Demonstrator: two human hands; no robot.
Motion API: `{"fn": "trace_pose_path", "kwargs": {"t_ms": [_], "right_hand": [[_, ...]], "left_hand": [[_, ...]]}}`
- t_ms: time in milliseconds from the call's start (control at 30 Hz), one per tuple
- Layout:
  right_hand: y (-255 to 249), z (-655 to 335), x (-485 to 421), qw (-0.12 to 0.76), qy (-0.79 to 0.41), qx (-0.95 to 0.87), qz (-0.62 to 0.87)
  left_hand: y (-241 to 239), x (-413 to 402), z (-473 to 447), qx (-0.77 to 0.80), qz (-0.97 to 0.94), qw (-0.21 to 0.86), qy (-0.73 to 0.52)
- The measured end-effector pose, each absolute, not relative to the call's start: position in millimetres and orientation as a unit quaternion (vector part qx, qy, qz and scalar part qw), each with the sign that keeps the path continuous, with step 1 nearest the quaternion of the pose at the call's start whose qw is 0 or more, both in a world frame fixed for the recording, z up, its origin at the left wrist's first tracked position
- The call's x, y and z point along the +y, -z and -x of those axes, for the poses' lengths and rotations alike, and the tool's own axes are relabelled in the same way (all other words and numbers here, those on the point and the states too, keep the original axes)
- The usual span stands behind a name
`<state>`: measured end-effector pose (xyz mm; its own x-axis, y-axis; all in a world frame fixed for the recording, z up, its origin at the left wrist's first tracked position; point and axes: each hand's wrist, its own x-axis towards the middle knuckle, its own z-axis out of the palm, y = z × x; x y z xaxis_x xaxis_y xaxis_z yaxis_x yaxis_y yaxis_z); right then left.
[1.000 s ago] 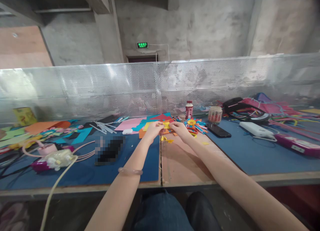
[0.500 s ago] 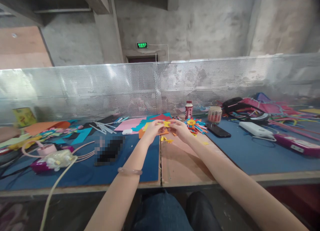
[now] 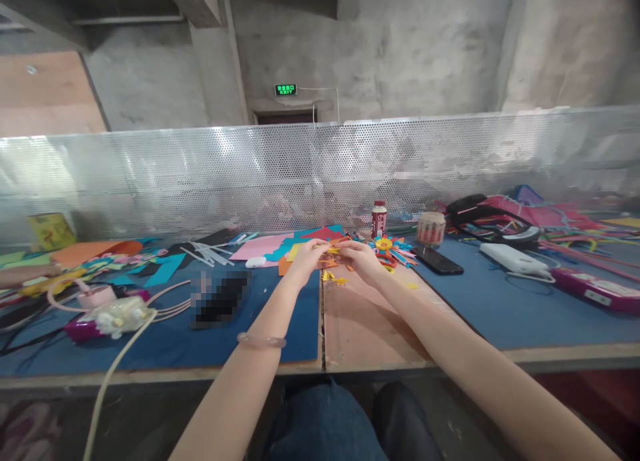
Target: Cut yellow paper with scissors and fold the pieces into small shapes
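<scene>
Both hands meet over the middle of the table, pinching a small yellow piece of paper point(image 3: 334, 250) between them. My left hand point(image 3: 309, 259) has it from the left, fingertips closed. From the other side my right hand point(image 3: 361, 258) grips it; the fingers partly hide its shape. Beneath and just in front lie yellow paper scraps point(image 3: 334, 278). Beside the right hand rests a colourful paper flower point(image 3: 384, 245) with a yellow centre and blue and red strips. Orange, yellow and blue paper sheets point(image 3: 287, 248) spread behind the left hand.
A red-capped bottle point(image 3: 379, 220) and a jar point(image 3: 431, 229) stand behind the flower. To the right are a black phone point(image 3: 438, 260), a white device point(image 3: 513, 258) and a purple power strip point(image 3: 595, 289). Plugs and cables point(image 3: 117, 318) lie left; another person's arm point(image 3: 27, 276) reaches in there.
The yellow paper has tilted between my fingers and now shows a thinner edge. Both hands stay in nearly the same place. The other person's arm at far left has shifted.
</scene>
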<state>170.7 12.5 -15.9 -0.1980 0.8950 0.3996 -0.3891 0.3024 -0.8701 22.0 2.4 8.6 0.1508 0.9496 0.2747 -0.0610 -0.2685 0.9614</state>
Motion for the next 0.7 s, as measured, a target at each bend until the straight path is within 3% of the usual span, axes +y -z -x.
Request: {"fn": "trace_pose_path", "kwargs": {"t_ms": [367, 700], "right_hand": [[15.1, -169.8, 11.0, 0.572, -0.52, -0.575, 0.268], [20.8, -172.0, 20.8, 0.574, -0.483, -0.591, 0.297]], "left_hand": [[-7.9, -0.6, -21.0, 0.42, -0.639, 0.39, -0.514], [-4.1, 7.3, -17.4, 0.414, -0.625, 0.434, -0.499]]}}
